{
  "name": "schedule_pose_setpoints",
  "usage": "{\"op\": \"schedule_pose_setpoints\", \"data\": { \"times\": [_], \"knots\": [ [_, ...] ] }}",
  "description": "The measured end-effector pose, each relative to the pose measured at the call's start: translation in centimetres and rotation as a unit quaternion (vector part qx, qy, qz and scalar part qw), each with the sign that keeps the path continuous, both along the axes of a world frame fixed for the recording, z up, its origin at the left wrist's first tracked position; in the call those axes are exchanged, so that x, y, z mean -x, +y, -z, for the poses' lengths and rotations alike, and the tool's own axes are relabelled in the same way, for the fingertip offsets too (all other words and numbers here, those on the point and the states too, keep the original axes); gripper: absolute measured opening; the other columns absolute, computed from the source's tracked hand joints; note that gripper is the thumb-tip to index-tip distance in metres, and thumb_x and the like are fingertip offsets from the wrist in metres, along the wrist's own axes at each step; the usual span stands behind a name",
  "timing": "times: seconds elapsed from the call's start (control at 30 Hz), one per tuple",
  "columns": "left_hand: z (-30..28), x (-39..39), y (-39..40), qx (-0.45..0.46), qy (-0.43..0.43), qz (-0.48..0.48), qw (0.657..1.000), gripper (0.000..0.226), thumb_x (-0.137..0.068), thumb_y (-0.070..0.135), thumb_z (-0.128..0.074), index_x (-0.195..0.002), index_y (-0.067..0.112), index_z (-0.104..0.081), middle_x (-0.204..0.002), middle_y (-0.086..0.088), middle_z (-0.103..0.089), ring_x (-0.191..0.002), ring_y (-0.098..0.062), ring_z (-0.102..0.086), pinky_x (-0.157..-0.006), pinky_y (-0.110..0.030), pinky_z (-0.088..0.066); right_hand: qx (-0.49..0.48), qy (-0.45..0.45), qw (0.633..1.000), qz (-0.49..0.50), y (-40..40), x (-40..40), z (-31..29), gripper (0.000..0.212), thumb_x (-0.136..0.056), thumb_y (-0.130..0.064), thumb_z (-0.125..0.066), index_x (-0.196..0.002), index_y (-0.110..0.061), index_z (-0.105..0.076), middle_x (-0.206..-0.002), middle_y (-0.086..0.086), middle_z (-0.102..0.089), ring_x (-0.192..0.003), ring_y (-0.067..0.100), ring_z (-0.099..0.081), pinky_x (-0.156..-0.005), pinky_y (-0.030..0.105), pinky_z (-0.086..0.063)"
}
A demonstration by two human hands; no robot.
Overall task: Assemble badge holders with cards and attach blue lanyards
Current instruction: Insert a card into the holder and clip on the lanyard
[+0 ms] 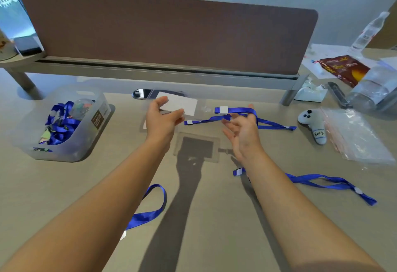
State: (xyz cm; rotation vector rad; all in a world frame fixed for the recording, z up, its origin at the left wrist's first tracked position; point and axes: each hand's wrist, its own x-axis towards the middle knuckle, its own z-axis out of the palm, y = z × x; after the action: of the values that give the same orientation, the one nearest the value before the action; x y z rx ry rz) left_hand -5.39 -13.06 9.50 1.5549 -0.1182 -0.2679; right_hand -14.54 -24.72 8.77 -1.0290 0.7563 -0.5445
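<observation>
Blue fabric lanyards (236,114) lie on the beige table (214,218) ahead of us, one draped over our right hand's (242,129) spread fingers. Our left hand (163,119) hovers loosely spread before a white card (182,104); a clear badge holder (197,149) lies between our wrists.

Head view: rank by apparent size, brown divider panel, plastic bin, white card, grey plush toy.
1. Brown divider panel, by far the largest.
2. Plastic bin.
3 and 4. White card and grey plush toy look alike; the left hand hides part of the card, so I won't rank them.
</observation>
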Motion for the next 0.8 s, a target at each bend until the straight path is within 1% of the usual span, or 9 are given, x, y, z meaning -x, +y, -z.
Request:
{"op": "schedule_pose_setpoints", "data": {
  "times": [0.07, 0.13, 0.2, 0.3, 0.4, 0.47, 0.53, 0.63, 0.8],
  "knots": [
    [-0.8, 0.9, -1.6, 0.004, 0.004, 0.01, 1.0, 0.046, -0.081, -0.002, -0.057, -0.123, 0.008, -0.041, -0.133, -0.012, -0.04, -0.071, -0.008, -0.052, -0.087, -0.032, -0.051, -0.003, -0.007, 0.999, 0.041, -2.0, 1.0, -1.2, 0.041, -0.09, -0.007, -0.044, -0.128, -0.022, -0.04, -0.088, -0.001, -0.057, -0.092, 0.021, -0.06, -0.099, 0.037, -0.044],
    [-1.6, 2.0, -3.5, 0.008, 0.001, 0.026, 1.0, 0.045, -0.082, -0.001, -0.057, -0.123, 0.009, -0.041, -0.133, -0.012, -0.04, -0.071, -0.008, -0.051, -0.085, -0.032, -0.052, 0.001, 0.015, 0.996, 0.09, -4.0, 2.1, -2.4, 0.004, -0.092, -0.016, -0.047, -0.092, -0.015, -0.051, -0.084, 0.0, -0.059, -0.084, 0.019, -0.062, -0.09, 0.034, -0.051],
    [-2.4, 3.3, -5.6, 0.022, -0.006, 0.043, 0.999, 0.045, -0.082, -0.002, -0.056, -0.123, 0.008, -0.041, -0.133, -0.011, -0.04, -0.07, -0.007, -0.052, -0.079, -0.028, -0.053, 0.018, 0.016, 0.991, 0.128, -6.1, 3.5, -3.8, 0.02, -0.094, -0.019, -0.044, -0.075, -0.015, -0.05, -0.081, 0.0, -0.061, -0.084, 0.02, -0.062, -0.079, 0.028, -0.051],
    [-3.9, 4.7, -8.6, 0.044, -0.019, 0.068, 0.996, 0.044, -0.082, -0.002, -0.056, -0.122, 0.008, -0.042, -0.134, -0.01, -0.04, -0.071, -0.008, -0.053, -0.071, -0.023, -0.053, 0.044, -0.004, 0.983, 0.18, -9.1, 5.2, -6.2, 0.015, -0.095, -0.018, -0.043, -0.089, -0.01, -0.054, -0.077, -0.001, -0.062, -0.073, 0.012, -0.061, -0.085, 0.03, -0.05],
    [-5.2, 5.2, -10.7, 0.065, -0.034, 0.085, 0.994, 0.045, -0.082, -0.001, -0.057, -0.123, 0.01, -0.042, -0.134, -0.008, -0.04, -0.076, -0.01, -0.053, -0.061, -0.016, -0.053, 0.089, -0.025, 0.974, 0.208, -11.4, 6.0, -8.4, 0.024, -0.094, -0.011, -0.043, -0.115, -0.008, -0.054, -0.078, 0.0, -0.062, -0.069, 0.008, -0.059, -0.071, 0.023, -0.048],
    [-5.5, 5.0, -11.2, 0.077, -0.044, 0.087, 0.992, 0.045, -0.082, 0.0, -0.057, -0.122, 0.01, -0.042, -0.132, -0.007, -0.04, -0.077, -0.009, -0.052, -0.057, -0.01, -0.053, 0.12, -0.028, 0.97, 0.208, -12.0, 5.9, -9.4, 0.028, -0.093, -0.007, -0.042, -0.119, -0.007, -0.053, -0.078, -0.002, -0.061, -0.074, 0.011, -0.06, -0.068, 0.021, -0.046],
    [-5.2, 4.2, -10.8, 0.08, -0.049, 0.077, 0.993, 0.044, -0.082, 0.001, -0.057, -0.122, 0.011, -0.042, -0.131, -0.007, -0.04, -0.078, -0.009, -0.052, -0.059, -0.011, -0.053, 0.122, -0.033, 0.971, 0.205, -11.9, 5.0, -9.5, 0.029, -0.093, -0.005, -0.043, -0.12, -0.007, -0.054, -0.076, -0.005, -0.061, -0.083, 0.014, -0.06, -0.071, 0.019, -0.047],
    [-3.5, 2.5, -8.9, 0.064, -0.035, 0.044, 0.996, 0.044, -0.082, 0.0, -0.057, -0.122, 0.01, -0.043, -0.131, -0.008, -0.041, -0.076, -0.01, -0.053, -0.067, -0.02, -0.055, 0.097, -0.021, 0.98, 0.171, -10.7, 2.7, -7.2, 0.03, -0.093, -0.006, -0.043, -0.121, -0.007, -0.054, -0.081, -0.002, -0.061, -0.079, 0.013, -0.059, -0.074, 0.022, -0.048],
    [2.3, -1.2, -4.1, 0.009, 0.012, -0.005, 1.0, 0.045, -0.081, -0.003, -0.057, -0.122, 0.008, -0.041, -0.13, -0.007, -0.04, -0.091, -0.014, -0.049, -0.078, -0.029, -0.052, 0.044, 0.068, 0.993, 0.091, -7.5, -1.3, 0.0, 0.033, -0.092, -0.003, -0.045, -0.124, -0.005, -0.053, -0.102, 0.007, -0.058, -0.084, 0.016, -0.06, -0.084, 0.028, -0.048]
  ]
}}
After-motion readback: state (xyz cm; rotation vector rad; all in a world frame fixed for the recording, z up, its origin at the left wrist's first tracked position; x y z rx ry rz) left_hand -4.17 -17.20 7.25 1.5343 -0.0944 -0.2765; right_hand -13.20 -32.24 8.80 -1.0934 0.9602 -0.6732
